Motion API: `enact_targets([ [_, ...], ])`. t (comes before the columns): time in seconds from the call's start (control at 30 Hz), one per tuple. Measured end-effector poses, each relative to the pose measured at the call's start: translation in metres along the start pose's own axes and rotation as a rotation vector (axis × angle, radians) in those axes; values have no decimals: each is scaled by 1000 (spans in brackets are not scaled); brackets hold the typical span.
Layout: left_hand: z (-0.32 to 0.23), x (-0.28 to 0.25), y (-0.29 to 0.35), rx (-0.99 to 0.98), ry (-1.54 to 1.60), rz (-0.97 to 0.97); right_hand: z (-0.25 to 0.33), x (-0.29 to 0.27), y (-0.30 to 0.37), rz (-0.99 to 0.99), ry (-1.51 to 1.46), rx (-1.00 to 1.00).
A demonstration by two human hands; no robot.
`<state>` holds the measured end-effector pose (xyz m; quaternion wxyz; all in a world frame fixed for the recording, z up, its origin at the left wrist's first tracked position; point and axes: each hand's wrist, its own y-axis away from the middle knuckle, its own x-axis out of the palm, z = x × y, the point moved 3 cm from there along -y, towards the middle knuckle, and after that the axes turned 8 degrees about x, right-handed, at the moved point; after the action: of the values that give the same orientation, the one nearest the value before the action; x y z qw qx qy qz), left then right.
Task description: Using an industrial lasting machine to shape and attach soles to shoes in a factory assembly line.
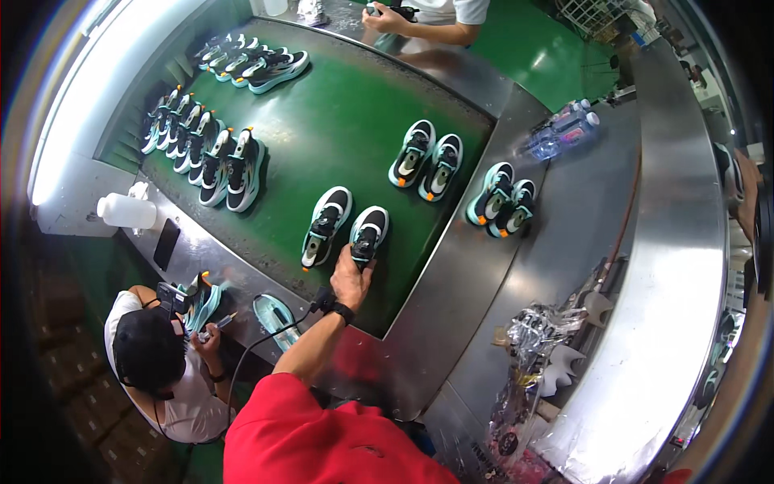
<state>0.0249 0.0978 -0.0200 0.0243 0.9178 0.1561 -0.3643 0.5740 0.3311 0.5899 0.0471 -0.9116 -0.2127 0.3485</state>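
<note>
My left hand (352,279) is closed around the heel of a black, white and mint sneaker (370,227) on a green conveyor belt (339,137). Its mate, another sneaker (326,226), lies just to the left with an orange heel tab toward me. A black band with a small device and cable circles my left wrist. At the far right rim, my right hand (748,184) grips a sneaker (728,171), partly cut off by the picture's edge. Farther along the belt sits a pair of sneakers (426,160); a second pair (501,199) stands on the metal ledge beside it.
Rows of sneakers (205,157) line the belt's left side. A co-worker in a cap (149,355) handles a shoe at lower left, near a mint shoe (276,320), phone (166,244) and white bottle (126,211). Another person (427,28) stands beyond. Water bottles (564,129) and crumpled foil (538,332) lie right.
</note>
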Motion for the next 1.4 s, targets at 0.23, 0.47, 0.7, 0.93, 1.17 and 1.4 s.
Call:
enact_targets([
  [0.23,-5,-22,-9,-130,73,242,7,-16,43,27,-60,127],
  [0.47,39,-15,3,140,190,182,25,-110,160,112,-361,570],
  [0.7,-54,-42,63,691,-35,193,49,-299,343,-116,-483,888],
  [0.93,-299,-163,323,202,1051,1933,163,-470,555,-307,-655,1265],
  [1.17,-416,-269,515,673,1393,2234,331,-579,727,-308,-621,1874],
  [1.4,-318,-347,717,289,760,2908,503,-685,852,-1119,-816,2284],
])
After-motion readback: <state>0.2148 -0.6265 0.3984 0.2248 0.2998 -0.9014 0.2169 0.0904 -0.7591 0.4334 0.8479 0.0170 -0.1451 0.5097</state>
